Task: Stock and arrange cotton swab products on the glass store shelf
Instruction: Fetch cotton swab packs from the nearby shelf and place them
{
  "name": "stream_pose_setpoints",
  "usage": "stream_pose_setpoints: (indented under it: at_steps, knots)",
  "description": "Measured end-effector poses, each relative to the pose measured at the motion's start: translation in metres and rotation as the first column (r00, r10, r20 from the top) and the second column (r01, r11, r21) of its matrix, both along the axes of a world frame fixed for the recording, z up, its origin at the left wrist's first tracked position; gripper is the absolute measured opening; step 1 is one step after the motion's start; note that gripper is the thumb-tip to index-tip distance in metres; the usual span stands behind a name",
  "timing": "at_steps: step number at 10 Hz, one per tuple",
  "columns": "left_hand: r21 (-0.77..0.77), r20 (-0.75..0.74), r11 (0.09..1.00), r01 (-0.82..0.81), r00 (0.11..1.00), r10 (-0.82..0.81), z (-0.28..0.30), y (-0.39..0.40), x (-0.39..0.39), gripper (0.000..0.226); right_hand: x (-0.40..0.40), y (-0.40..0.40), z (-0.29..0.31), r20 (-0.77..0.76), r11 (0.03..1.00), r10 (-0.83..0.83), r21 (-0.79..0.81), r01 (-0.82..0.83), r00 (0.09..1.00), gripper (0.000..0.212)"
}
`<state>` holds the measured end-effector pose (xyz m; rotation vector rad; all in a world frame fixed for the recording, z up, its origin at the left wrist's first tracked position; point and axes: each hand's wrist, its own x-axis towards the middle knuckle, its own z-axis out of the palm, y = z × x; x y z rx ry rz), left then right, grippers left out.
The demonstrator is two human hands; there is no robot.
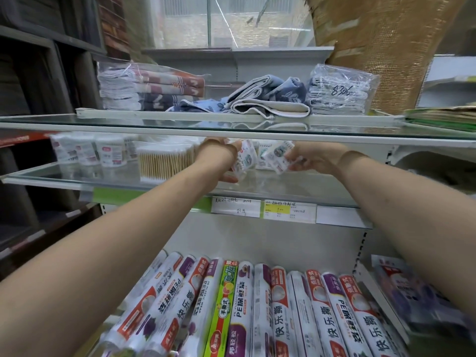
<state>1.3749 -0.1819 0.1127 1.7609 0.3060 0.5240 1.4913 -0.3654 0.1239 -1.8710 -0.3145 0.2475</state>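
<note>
The glass shelf (pixel 64 173) runs across the middle of the view, and everything here is placed against it. At its left end stand round tubs of cotton swabs (pixel 110 153), pressed close together and blurred. Just right of them, also on the glass, lies a clear pack of wooden-stick swabs (pixel 164 161), its sticks lined up side by side.

Next along, the left hand (pixel 219 158) reaches in over the glass from below, its fingers curled round a small swab box (pixel 244 158) that it holds tilted just above the shelf surface. Right of that, the right hand (pixel 319 158) grips a second small box (pixel 279 157) between thumb and fingers, also tilted and off the glass, near the first box but apart from it. Behind the two boxes a third small pack shows on the shelf, too hidden to make out.

On the front edge of the glass shelf, below the hands, sit price labels (pixel 288 211). Above the glass shelf, a higher shelf carries folded towels (pixel 268 99) and bagged cloths. Below it, rolls of plastic wrap (pixel 257 305) lie in a row.
</note>
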Motion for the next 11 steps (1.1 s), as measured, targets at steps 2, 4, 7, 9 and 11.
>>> stream_pose_setpoints:
  at_steps: [2,4,7,9,11]
  knots:
    - [0.050,-0.006,0.999,0.011,1.000,-0.010,-0.001,0.000,0.006,0.043,0.012,0.022,-0.009,0.195,0.977,-0.180,-0.081,0.199,0.964,0.011]
    - [0.091,0.000,0.996,0.004,1.000,-0.004,-0.006,0.001,0.007,0.030,0.002,0.028,-0.011,0.221,0.974,-0.148,-0.138,0.181,0.964,0.026]
    - [0.168,-0.045,0.986,0.008,0.999,0.000,-0.003,0.005,0.009,0.035,0.009,0.043,-0.016,0.160,0.981,-0.189,-0.017,0.194,0.969,0.053]
    - [0.256,-0.031,0.966,-0.040,0.998,0.049,-0.005,0.005,0.015,0.035,-0.004,0.037,-0.010,0.135,0.984,-0.161,-0.051,0.169,0.978,0.052]
    - [0.380,-0.044,0.925,-0.003,0.999,0.021,0.001,-0.009,0.014,0.038,0.001,0.009,-0.009,0.124,0.975,-0.218,0.055,0.213,0.968,0.027]
